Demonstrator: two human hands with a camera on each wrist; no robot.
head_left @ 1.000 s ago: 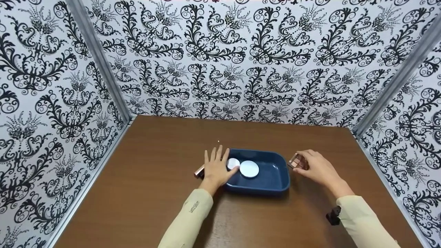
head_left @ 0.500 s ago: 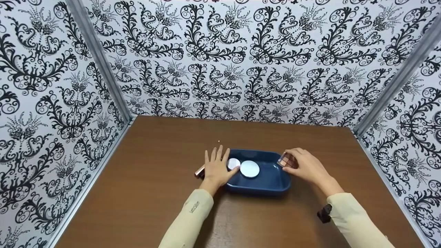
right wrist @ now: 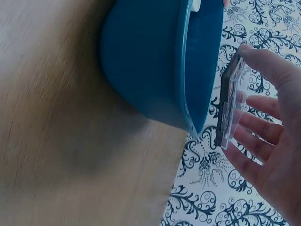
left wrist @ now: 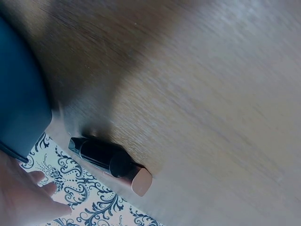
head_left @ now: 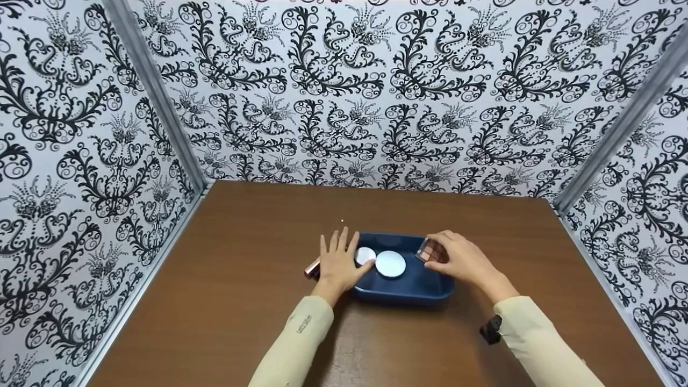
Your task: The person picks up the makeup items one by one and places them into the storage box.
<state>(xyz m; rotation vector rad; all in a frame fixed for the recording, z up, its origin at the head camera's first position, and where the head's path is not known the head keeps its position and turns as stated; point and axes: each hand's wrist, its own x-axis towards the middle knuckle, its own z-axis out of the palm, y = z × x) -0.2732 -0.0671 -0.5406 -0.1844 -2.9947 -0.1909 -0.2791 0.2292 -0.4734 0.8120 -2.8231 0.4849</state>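
Right hand [head_left: 462, 262] pinches palette [head_left: 427, 251] above blue tray [head_left: 399, 295]; left hand [head_left: 338, 270] splayed.

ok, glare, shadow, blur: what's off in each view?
Head: soft glare on the table in front of the blue tray. Left wrist: broad shadow on the table, left hand soft and cut off by the frame edge. Right wrist: table shadowed beside the tray, palette fairly crisp.

The tub [head_left: 403, 297] stands on the desk [head_left: 258, 236], before the back wall [head_left: 344, 97]. Inside, the left disc [head_left: 365, 255] lies beside the right disc [head_left: 391, 264]. The left grip [head_left: 339, 266] is at the tub's left end, the tube [head_left: 312, 268] just left of it; the right grip [head_left: 462, 257] holds the palette [head_left: 427, 252] over the right half.
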